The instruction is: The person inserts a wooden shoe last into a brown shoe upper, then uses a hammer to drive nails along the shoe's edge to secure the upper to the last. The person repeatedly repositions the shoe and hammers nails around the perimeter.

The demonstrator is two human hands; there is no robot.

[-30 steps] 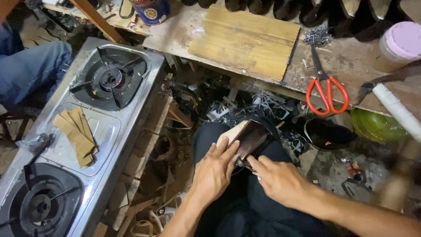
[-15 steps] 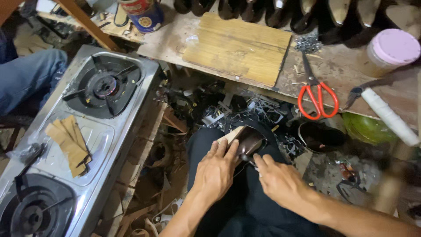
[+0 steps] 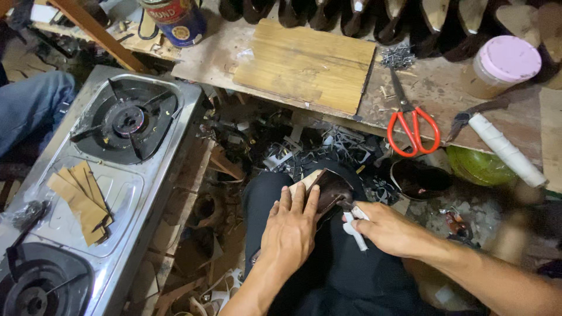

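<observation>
Left grip (image 3: pixel 290 231) is flat, pressing the dark shoe (image 3: pixel 331 193) down on the lap at 6 o'clock; right grip (image 3: pixel 389 228) pinches a white-handled tool (image 3: pixel 354 225) at its edge. Looks like trimming; needs steady pressure next.

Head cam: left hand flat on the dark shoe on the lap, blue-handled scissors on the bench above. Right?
Not quite: the scissors have red handles, not blue, as the head view shows. The rest holds: the left hand lies flat on the dark shoe on the lap, and the scissors lie on the bench above.
</observation>
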